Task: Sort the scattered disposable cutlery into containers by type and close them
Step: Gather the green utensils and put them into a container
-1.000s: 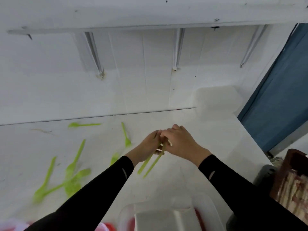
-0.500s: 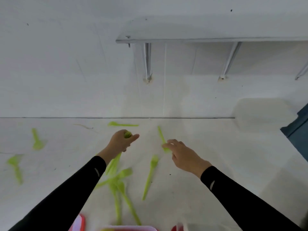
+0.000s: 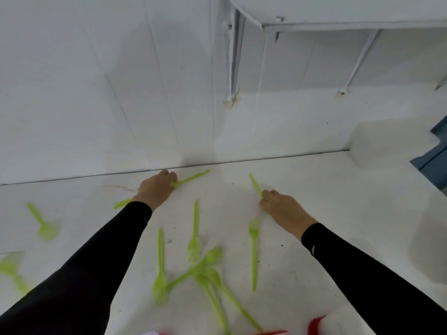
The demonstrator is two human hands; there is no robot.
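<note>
Green plastic cutlery lies scattered on the white table [image 3: 314, 189]. My left hand [image 3: 156, 191] reaches to the back edge, its fingers curled on the end of a green utensil [image 3: 191, 178]. Another green handle [image 3: 122, 203] sticks out below that wrist. My right hand [image 3: 283, 209] pinches the lower end of a second green utensil [image 3: 255, 184], which lies on the table. Between my arms lie two forks [image 3: 193, 238] [image 3: 253, 250], a spoon [image 3: 159, 269] and a crossed heap of spoons [image 3: 210, 267].
More green pieces lie at the left [image 3: 42, 223] [image 3: 9, 269], blurred. A red container rim [image 3: 314, 322] shows at the bottom edge. A pale white box [image 3: 387, 143] stands at the back right against the wall. A shelf on brackets [image 3: 338, 25] hangs overhead.
A second ago both hands held green utensils together. They have parted: the left reached forward to the piece by the wall, the right came down on another. The view swung left.
</note>
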